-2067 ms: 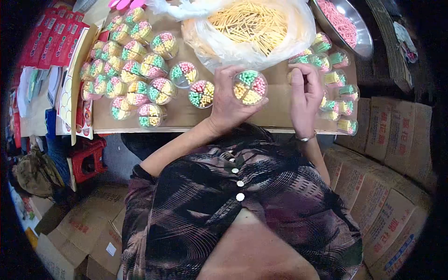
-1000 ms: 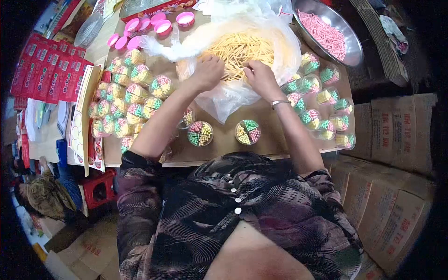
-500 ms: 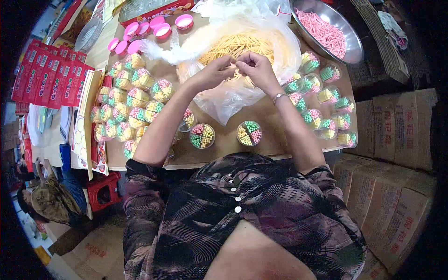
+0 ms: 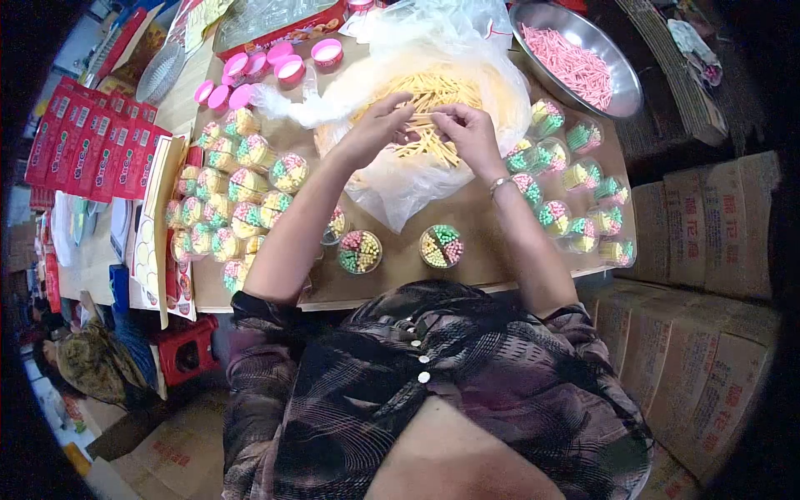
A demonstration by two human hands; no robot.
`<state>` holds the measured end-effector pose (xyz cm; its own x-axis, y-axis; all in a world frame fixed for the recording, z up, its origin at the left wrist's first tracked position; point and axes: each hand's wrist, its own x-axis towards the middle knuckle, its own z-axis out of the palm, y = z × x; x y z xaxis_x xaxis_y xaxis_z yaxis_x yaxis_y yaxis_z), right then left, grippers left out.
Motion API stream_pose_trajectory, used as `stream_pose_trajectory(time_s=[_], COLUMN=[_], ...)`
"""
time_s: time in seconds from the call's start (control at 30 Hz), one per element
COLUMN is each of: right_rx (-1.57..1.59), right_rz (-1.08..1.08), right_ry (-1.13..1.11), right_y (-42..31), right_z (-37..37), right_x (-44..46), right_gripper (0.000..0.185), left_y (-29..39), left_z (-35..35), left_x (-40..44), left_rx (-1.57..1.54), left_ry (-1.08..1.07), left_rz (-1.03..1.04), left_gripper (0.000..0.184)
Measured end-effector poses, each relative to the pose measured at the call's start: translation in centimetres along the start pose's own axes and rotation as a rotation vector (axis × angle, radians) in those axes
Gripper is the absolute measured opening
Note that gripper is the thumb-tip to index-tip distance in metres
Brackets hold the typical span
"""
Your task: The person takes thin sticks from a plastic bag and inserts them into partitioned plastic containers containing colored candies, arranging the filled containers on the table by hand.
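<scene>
My left hand (image 4: 379, 132) and my right hand (image 4: 468, 135) are over an open clear plastic bag (image 4: 400, 196) heaped with thin yellow sticks (image 4: 446, 83). A few yellow sticks (image 4: 423, 119) span the gap between the two hands. My right thumb and fingers pinch one end, and my left fingers curl around the other; how many sticks they hold I cannot tell. Nearer my body stand two round clear cups, a left one (image 4: 360, 252) and a right one (image 4: 442, 246), both packed with pink, green and yellow sticks.
Several filled cups (image 4: 252, 185) lie in rows on the left, and more filled cups (image 4: 582, 175) on the right. A steel bowl (image 4: 627, 90) holds pink sticks. Pink lids (image 4: 327, 52), red boxes (image 4: 92, 142) and cardboard cartons (image 4: 708, 225) surround the work. Another person (image 4: 100, 367) is at far left.
My hands have drawn slightly apart from fingertips nearly touching, and yellow sticks now show between them. The view has shifted slightly.
</scene>
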<state>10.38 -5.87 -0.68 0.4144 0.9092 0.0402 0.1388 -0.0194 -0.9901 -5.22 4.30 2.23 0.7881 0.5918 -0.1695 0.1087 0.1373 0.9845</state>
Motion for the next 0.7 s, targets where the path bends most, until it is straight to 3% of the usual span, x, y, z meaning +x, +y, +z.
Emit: stream_pose_trajectory(time_s=[0.23,0.4,0.7], right_rx=[0.058,0.001,0.236], right_rz=[0.013,-0.025,0.059], right_ry=[0.019,-0.028,-0.02], right_y=[0.2,-0.7,-2.4], right_z=[1.4,0.8,0.9], right_x=[-0.4,-0.5,-1.7], right_gripper=[0.017,0.017,0.018], left_y=[-0.8,0.9,-0.4], left_z=[2.5,3.6,2.3], left_x=[0.7,-1.0,-2.3], left_rx=[-0.261,-0.178,-0.311], left_ry=[0.145,0.287,0.293], left_rz=[-0.048,0.09,0.099], left_gripper=[0.049,0.041,0.018])
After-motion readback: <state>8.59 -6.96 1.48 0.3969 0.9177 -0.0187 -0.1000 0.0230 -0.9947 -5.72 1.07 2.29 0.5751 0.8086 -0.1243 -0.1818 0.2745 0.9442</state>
